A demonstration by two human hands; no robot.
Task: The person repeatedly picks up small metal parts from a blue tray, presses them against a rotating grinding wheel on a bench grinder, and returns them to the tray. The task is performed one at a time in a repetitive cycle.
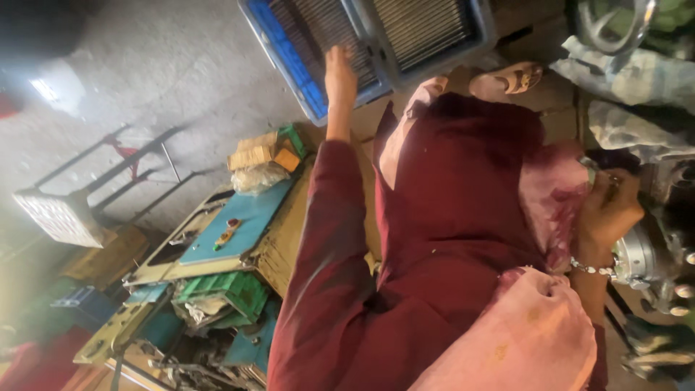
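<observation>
Left hand (340, 76) spread flat, touching the blue grille crate (304, 69); right hand (609, 210) grasping a metal machine part (641, 253).

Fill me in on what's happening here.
A person in dark red sleeves is seated amid workshop clutter. The left hand reaches out to a blue crate holding ribbed metal panels. The right hand, wearing a bracelet, grips a metal machine part against pink cloth. A teal-topped table stands to the left.
</observation>
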